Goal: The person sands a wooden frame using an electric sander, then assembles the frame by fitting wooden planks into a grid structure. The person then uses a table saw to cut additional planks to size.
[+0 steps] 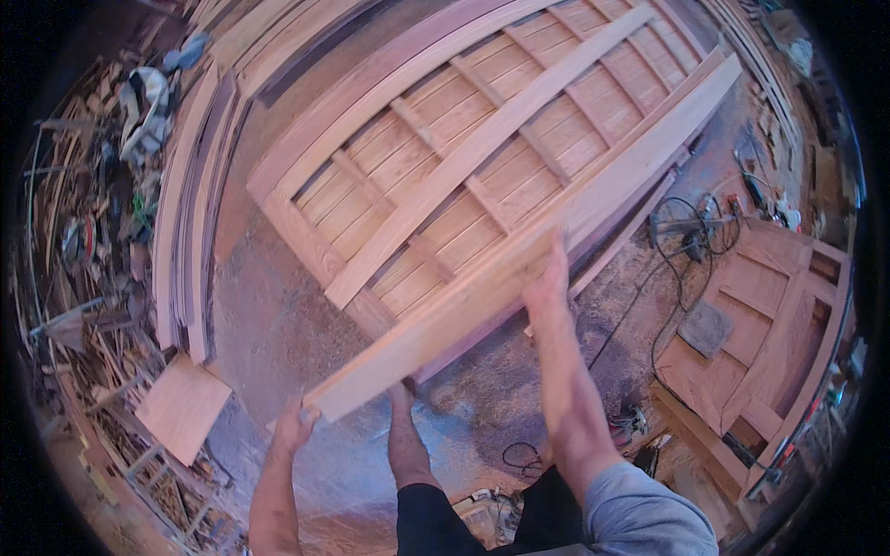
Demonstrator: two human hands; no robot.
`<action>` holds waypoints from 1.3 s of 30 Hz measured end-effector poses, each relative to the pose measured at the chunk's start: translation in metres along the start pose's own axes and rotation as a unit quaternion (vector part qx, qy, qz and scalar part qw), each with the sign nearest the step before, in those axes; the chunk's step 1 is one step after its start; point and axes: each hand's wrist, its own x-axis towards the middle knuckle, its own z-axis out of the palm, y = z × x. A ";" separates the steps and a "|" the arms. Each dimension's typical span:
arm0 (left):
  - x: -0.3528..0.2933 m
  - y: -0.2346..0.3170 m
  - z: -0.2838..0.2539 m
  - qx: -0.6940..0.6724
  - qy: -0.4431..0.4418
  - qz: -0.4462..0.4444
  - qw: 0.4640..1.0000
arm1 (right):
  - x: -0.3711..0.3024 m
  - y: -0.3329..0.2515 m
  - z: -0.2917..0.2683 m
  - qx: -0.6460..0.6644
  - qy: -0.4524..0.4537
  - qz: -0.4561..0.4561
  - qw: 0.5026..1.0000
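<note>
A long, pale wooden plank (436,345) slants from lower left to upper right in front of me, standing on its narrow edge. My left hand (295,424) is closed around its near end. Farther along the same plank, my right hand (549,283) grips the side facing me, with some fingers hidden by the wood. Behind the plank lies a large slatted wooden door panel (311,236) with an outer frame and short crosspieces. Across the panel rests a loose flat board (450,181), which neither hand touches.
Long boards (185,232) are stacked at the left beside scrap wood (102,343). A square wooden sheet (184,408) lies at the lower left. To the right, a smaller framed panel (760,306) carries a dark square block (705,329), with a black cable (654,250) near it.
</note>
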 end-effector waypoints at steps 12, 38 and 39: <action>0.208 -0.111 0.078 -0.011 0.231 -0.067 0.971 | 0.174 0.158 0.012 -0.345 -0.008 0.087 0.934; 0.256 -0.084 0.134 -0.674 0.112 -0.257 0.683 | 0.226 0.285 0.061 -0.056 -0.095 0.054 0.992; 0.258 -0.087 0.133 -0.675 0.089 -0.249 0.689 | 0.228 0.284 0.061 -0.049 -0.105 0.076 0.990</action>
